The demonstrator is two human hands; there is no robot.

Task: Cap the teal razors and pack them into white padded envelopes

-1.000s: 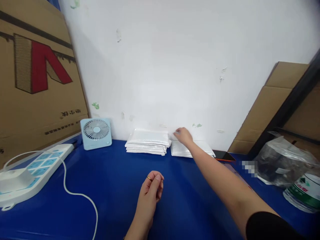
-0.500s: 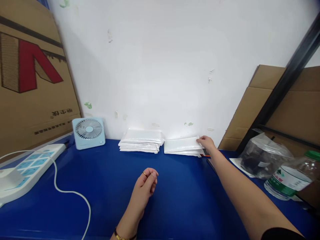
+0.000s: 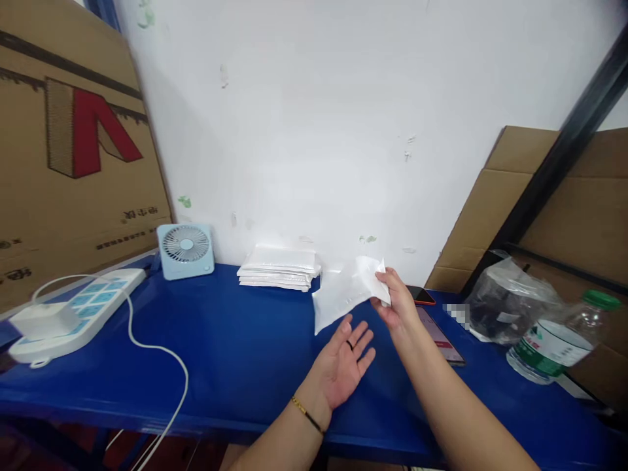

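My right hand (image 3: 392,294) grips the right end of a white padded envelope (image 3: 348,288), raised at a tilt above the blue table. Whether a single envelope or more than one is in that grip, I cannot tell. Below it my left hand (image 3: 343,366) is open, palm up with fingers spread, holding nothing. A stack of similar white padded envelopes (image 3: 279,267) lies against the wall, left of the held one. What lies directly behind the held envelope is mostly hidden.
On the blue table (image 3: 235,347), a light-blue fan (image 3: 185,251) and a white power strip (image 3: 108,297) with a cable stand left. To the right are two phones (image 3: 441,337), a clear plastic bag (image 3: 513,301) and a water bottle (image 3: 554,343). Cardboard (image 3: 495,196) leans behind them.
My right hand has lifted the white envelope off the right-hand pile and drawn it nearer. My left hand has moved right and opened, palm up. Two phones now show more fully.
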